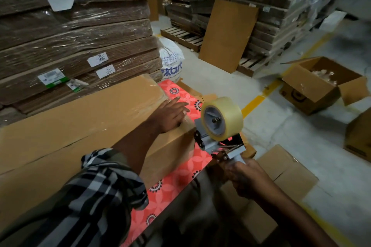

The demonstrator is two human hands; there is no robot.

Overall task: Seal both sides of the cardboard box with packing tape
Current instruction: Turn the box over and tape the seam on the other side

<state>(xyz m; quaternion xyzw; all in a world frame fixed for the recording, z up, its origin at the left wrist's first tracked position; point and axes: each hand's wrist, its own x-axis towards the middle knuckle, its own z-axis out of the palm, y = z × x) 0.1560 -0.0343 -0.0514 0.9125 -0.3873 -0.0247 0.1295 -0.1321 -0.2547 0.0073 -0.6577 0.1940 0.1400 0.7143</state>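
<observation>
On top of the one long cardboard box (76,126), which lies on a red patterned cloth (170,182), the left hand (170,115) presses flat, fingers straight, at the box's right end. Just right of that end, the right hand (244,178) grips one tape dispenser (218,126) carrying one clear roll. Beyond the box's right edge, bare floor (271,122) leaves room; one open carton (321,84) sits farther off.
</observation>
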